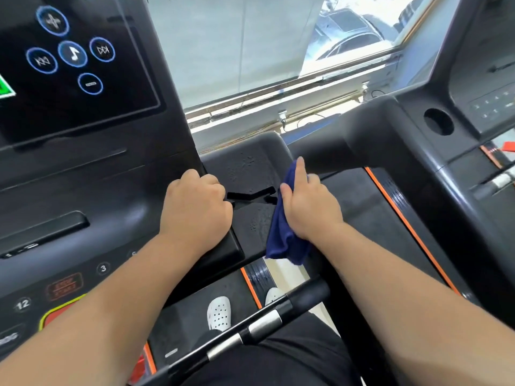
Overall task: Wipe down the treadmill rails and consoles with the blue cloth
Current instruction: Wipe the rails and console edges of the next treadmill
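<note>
Beyond handlebar (264,321), blue cloth (281,238) is gripped and pressed against wet console tray (245,168) by right hand (309,207); curled-fingered left hand (195,207) is rested on console edge (231,246).

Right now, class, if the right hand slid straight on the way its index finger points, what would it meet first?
Most likely the black arm of the neighbouring treadmill, just beyond the right hand and its blue cloth. Depth is unclear, so the hand might pass beside it.
</note>
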